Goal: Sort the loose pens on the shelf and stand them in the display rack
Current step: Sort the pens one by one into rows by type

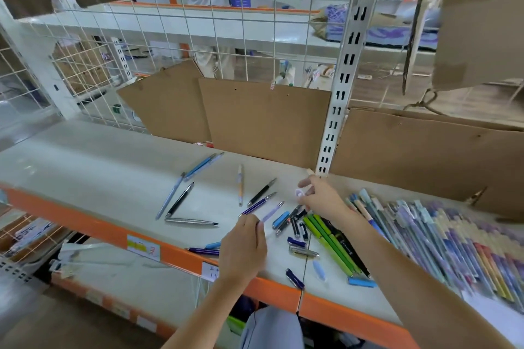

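In the head view, a pale lilac pen [270, 211] is being held by the left hand [242, 249], its lower end pinched between the curled fingers [259, 231] while its tip is pointing up and to the right over the shelf [99, 178]. A small pale cap [299, 193] is being pinched by the fingers of the right hand [323, 197], just beyond the tip of that pen; whether the cap is touching the pen cannot be told, since the view is blurred there. Loose pens are being left scattered on the shelf: two light blue pens [202, 166] near the back, a black pen [180, 200] and a silver pen [191, 222] meeting at a corner to the left, an orange and white pen [240, 184] lying upright in the middle, and a dark blue pen [256, 204] just beside the left hand. Green pens [329, 244] are lying side by side under the right forearm, with loose caps near them. Packed pens in clear wrappers [453, 241] are being kept in a row at the right end of the shelf. Brown cardboard sheets [263, 119] are leaning against the wire grid behind.
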